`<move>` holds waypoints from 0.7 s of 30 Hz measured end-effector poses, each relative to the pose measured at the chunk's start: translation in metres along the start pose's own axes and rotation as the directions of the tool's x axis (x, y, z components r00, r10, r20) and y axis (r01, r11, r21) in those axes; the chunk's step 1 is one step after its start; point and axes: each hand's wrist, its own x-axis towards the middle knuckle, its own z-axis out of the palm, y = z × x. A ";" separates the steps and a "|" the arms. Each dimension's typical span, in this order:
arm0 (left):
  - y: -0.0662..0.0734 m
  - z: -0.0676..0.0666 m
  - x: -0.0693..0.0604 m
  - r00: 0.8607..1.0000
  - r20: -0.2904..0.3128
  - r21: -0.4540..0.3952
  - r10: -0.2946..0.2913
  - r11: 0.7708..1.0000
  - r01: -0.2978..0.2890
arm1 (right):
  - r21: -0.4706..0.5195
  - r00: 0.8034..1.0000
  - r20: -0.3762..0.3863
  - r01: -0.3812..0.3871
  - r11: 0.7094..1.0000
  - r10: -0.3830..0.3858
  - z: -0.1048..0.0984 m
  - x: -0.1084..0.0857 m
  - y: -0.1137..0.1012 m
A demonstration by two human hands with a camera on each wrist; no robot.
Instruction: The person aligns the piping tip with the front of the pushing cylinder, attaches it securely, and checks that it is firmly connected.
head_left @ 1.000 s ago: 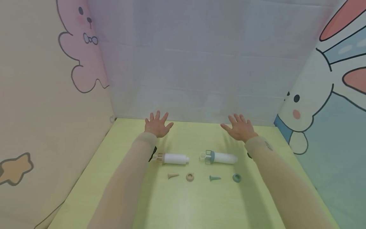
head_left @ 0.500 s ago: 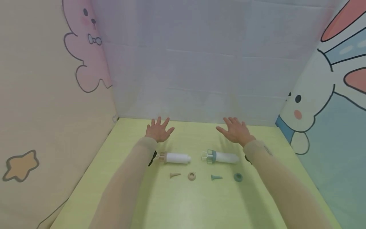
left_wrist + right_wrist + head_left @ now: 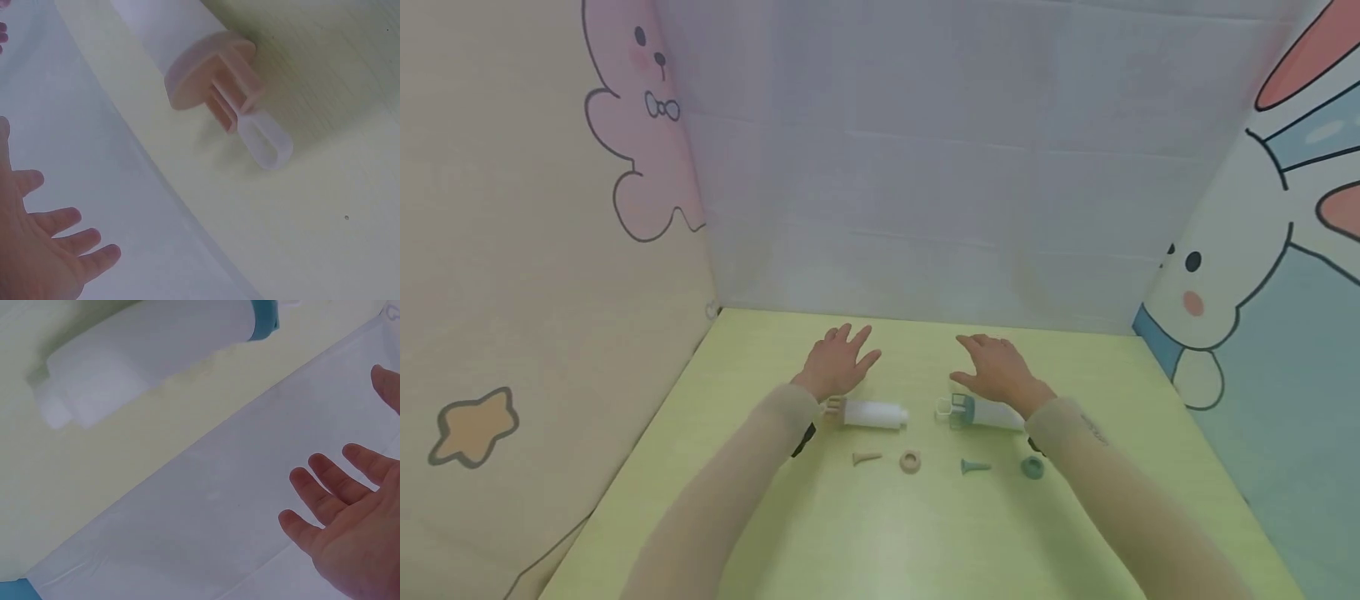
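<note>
Two white syringes lie on the table, each with a ring-ended plunger. The left syringe [image 3: 874,414] has a pinkish-brown collar, seen close in the left wrist view [image 3: 212,69]. The right syringe [image 3: 994,414] has a teal collar; my right wrist and sleeve cover its tip in the head view, while the right wrist view shows its white barrel [image 3: 156,353]. My left hand [image 3: 835,364] hovers just beyond the left syringe, fingers spread and holding nothing. Beyond the teal-collared syringe, my right hand [image 3: 997,371] is also apart from it, its fingers extended and nothing in it.
Nearer me lie a small brown funnel-shaped piece [image 3: 867,457], a brown ring [image 3: 903,464], a teal funnel-shaped piece [image 3: 975,467] and a teal ring [image 3: 1025,470]. A pale curtain [image 3: 925,208] rises at the table's [image 3: 880,542] back edge, with printed cloths on both sides.
Both hands have drawn back from the far table edge and inward, closer to the syringes. The head view has shifted slightly left. The syringes and small pieces stay in place.
</note>
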 end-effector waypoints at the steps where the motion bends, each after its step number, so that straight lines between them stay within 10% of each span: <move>1: 0.003 0.001 -0.003 1.000 -0.012 -0.004 0.017 1.000 -0.017 | -0.011 1.000 0.002 0.010 1.000 -0.010 0.002 -0.002 -0.005; 21: 0.038 0.033 -0.073 0.964 -0.234 -0.164 0.126 0.972 -0.167 | 0.013 0.994 0.017 0.110 0.994 -0.110 0.050 -0.038 -0.075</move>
